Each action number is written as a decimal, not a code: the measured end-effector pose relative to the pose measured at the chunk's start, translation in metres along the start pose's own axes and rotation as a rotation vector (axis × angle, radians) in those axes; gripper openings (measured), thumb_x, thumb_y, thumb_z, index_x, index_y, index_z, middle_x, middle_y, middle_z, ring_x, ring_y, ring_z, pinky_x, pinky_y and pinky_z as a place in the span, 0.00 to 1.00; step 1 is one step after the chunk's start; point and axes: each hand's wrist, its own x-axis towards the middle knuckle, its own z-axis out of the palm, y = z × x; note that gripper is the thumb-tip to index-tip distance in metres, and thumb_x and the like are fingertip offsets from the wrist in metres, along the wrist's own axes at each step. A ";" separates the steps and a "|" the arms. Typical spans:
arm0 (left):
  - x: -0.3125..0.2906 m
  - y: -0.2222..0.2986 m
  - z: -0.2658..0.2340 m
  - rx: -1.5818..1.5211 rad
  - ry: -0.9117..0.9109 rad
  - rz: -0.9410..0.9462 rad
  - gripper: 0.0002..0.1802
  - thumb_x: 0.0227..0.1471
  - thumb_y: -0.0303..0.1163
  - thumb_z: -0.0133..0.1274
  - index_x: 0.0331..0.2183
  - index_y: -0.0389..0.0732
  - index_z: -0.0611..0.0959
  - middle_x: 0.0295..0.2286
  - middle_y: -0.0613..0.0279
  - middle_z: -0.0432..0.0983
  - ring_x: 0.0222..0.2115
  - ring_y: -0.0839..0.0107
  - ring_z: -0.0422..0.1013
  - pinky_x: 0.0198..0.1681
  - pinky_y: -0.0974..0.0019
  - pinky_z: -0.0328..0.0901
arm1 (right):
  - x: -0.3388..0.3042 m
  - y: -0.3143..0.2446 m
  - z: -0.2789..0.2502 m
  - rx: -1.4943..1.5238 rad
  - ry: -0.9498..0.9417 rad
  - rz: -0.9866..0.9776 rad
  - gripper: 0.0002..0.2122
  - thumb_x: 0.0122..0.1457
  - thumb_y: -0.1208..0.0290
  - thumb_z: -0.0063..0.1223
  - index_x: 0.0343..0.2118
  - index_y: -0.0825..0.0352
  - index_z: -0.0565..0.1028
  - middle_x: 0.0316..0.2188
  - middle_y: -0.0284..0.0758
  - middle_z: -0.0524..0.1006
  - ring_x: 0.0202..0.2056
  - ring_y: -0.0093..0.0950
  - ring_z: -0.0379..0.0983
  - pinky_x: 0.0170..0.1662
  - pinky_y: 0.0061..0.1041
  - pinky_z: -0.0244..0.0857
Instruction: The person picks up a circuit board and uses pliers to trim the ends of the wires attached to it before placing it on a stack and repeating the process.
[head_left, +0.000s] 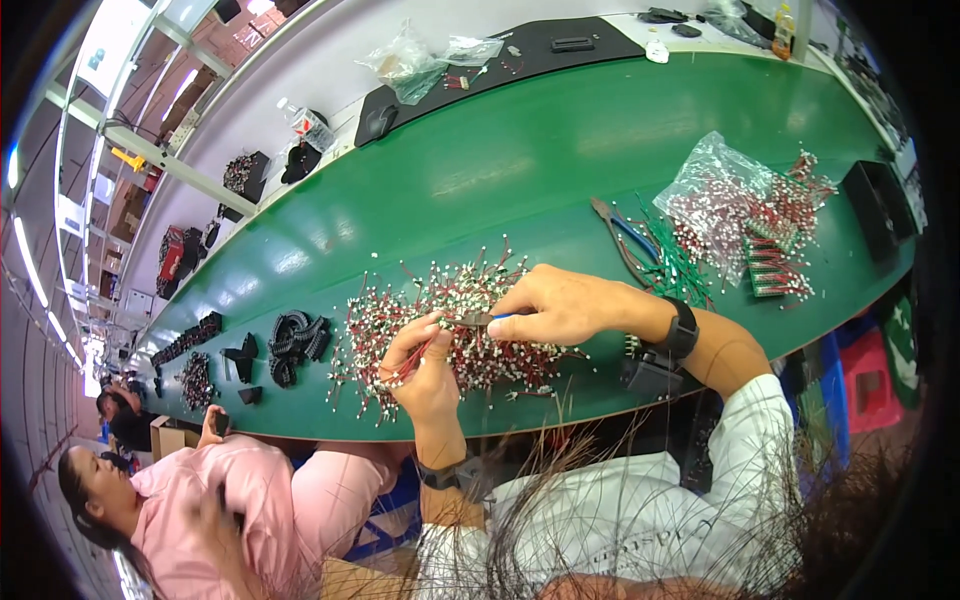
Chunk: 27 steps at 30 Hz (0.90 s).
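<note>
My left hand (422, 372) is closed, pinching a few thin red wires (404, 368) between thumb and fingers. In my right hand (565, 305) are small blue-handled pliers (470, 320), mostly covered by the fingers. Their grey metal tip points left and meets the left fingertips; whether the jaws touch a wire cannot be made out. Below and around both hands spreads a big heap of short red wires with white connectors (510, 365) on the green table (480, 170).
To the right lie another pair of pliers (622, 240), green cable ties (680, 262), a plastic bag of wires (715, 190) and a black bin (878, 210). Black coiled parts (295, 345) sit on the left. A person in pink (240, 480) sits at left, holding a phone.
</note>
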 end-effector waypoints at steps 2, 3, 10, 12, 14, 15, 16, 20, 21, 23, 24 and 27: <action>-0.001 -0.006 -0.004 -0.115 0.000 -0.052 0.09 0.50 0.18 0.58 0.36 0.35 0.81 0.41 0.48 0.77 0.40 0.64 0.75 0.46 0.65 0.70 | 0.002 0.005 0.000 0.139 -0.087 0.074 0.20 0.61 0.55 0.46 0.24 0.71 0.76 0.16 0.45 0.73 0.20 0.40 0.70 0.29 0.39 0.63; 0.000 -0.007 -0.005 -0.229 0.001 -0.108 0.08 0.51 0.18 0.58 0.37 0.35 0.81 0.42 0.48 0.77 0.40 0.64 0.75 0.45 0.65 0.71 | 0.002 0.005 0.000 0.138 -0.087 0.074 0.20 0.61 0.55 0.46 0.24 0.71 0.76 0.16 0.45 0.73 0.20 0.40 0.70 0.29 0.39 0.63; 0.008 0.000 -0.007 -0.142 0.181 -0.157 0.11 0.51 0.17 0.56 0.39 0.32 0.79 0.40 0.50 0.77 0.37 0.66 0.75 0.42 0.67 0.71 | -0.001 0.010 0.004 -0.173 0.125 0.011 0.18 0.61 0.55 0.48 0.32 0.69 0.77 0.22 0.47 0.77 0.27 0.46 0.73 0.34 0.42 0.66; 0.009 0.005 -0.006 -0.090 0.181 -0.156 0.11 0.51 0.17 0.57 0.40 0.31 0.79 0.40 0.50 0.77 0.36 0.66 0.76 0.42 0.68 0.71 | -0.003 0.014 0.006 -0.304 0.194 -0.023 0.17 0.61 0.56 0.48 0.36 0.68 0.78 0.24 0.47 0.77 0.29 0.47 0.73 0.35 0.43 0.66; 0.009 0.009 0.000 -0.020 0.165 -0.147 0.13 0.49 0.17 0.58 0.40 0.31 0.78 0.39 0.52 0.77 0.36 0.68 0.76 0.42 0.69 0.71 | -0.004 0.014 0.008 -0.400 0.257 0.033 0.17 0.60 0.57 0.48 0.40 0.68 0.77 0.29 0.49 0.77 0.34 0.49 0.74 0.39 0.45 0.66; 0.008 0.009 0.002 -0.018 0.168 -0.146 0.13 0.49 0.17 0.58 0.40 0.31 0.78 0.39 0.52 0.77 0.36 0.68 0.76 0.42 0.69 0.71 | -0.004 0.012 0.008 -0.400 0.254 0.031 0.17 0.60 0.57 0.48 0.40 0.68 0.77 0.29 0.49 0.77 0.34 0.49 0.74 0.39 0.45 0.66; 0.007 0.010 0.004 0.025 0.147 -0.126 0.14 0.48 0.17 0.59 0.39 0.32 0.78 0.39 0.52 0.77 0.36 0.68 0.75 0.43 0.69 0.71 | -0.004 0.008 0.007 -0.352 0.224 0.010 0.18 0.60 0.56 0.48 0.40 0.68 0.77 0.30 0.49 0.77 0.35 0.49 0.74 0.39 0.45 0.66; 0.005 0.002 -0.001 0.147 0.086 -0.028 0.12 0.45 0.14 0.61 0.35 0.33 0.80 0.39 0.51 0.78 0.39 0.67 0.75 0.44 0.68 0.71 | -0.002 0.001 0.011 -0.244 0.115 -0.019 0.18 0.60 0.56 0.49 0.41 0.68 0.77 0.31 0.50 0.77 0.35 0.48 0.74 0.39 0.43 0.66; 0.005 0.002 0.000 0.175 0.047 -0.001 0.11 0.44 0.14 0.61 0.34 0.33 0.81 0.39 0.51 0.78 0.40 0.66 0.75 0.44 0.68 0.70 | -0.003 0.002 0.012 -0.244 0.116 -0.017 0.18 0.60 0.56 0.49 0.41 0.68 0.77 0.31 0.50 0.77 0.35 0.48 0.74 0.39 0.43 0.66; 0.006 0.006 0.004 0.195 0.030 0.001 0.10 0.44 0.13 0.61 0.33 0.33 0.82 0.38 0.50 0.78 0.40 0.66 0.75 0.45 0.67 0.70 | -0.004 0.003 0.013 -0.263 0.139 -0.052 0.17 0.60 0.57 0.49 0.40 0.68 0.78 0.28 0.49 0.77 0.33 0.48 0.74 0.37 0.43 0.66; 0.006 0.005 0.002 0.231 -0.003 0.020 0.11 0.44 0.13 0.61 0.33 0.33 0.82 0.38 0.50 0.78 0.40 0.65 0.75 0.45 0.67 0.70 | -0.004 0.003 0.013 -0.262 0.138 -0.053 0.17 0.60 0.57 0.49 0.40 0.68 0.78 0.28 0.49 0.77 0.33 0.48 0.74 0.37 0.43 0.66; 0.005 0.003 0.000 0.228 -0.035 0.044 0.11 0.44 0.14 0.62 0.33 0.33 0.82 0.38 0.49 0.78 0.40 0.64 0.75 0.45 0.66 0.70 | -0.004 0.003 0.011 -0.243 0.125 -0.051 0.16 0.61 0.57 0.48 0.38 0.68 0.78 0.23 0.47 0.76 0.28 0.47 0.74 0.33 0.42 0.65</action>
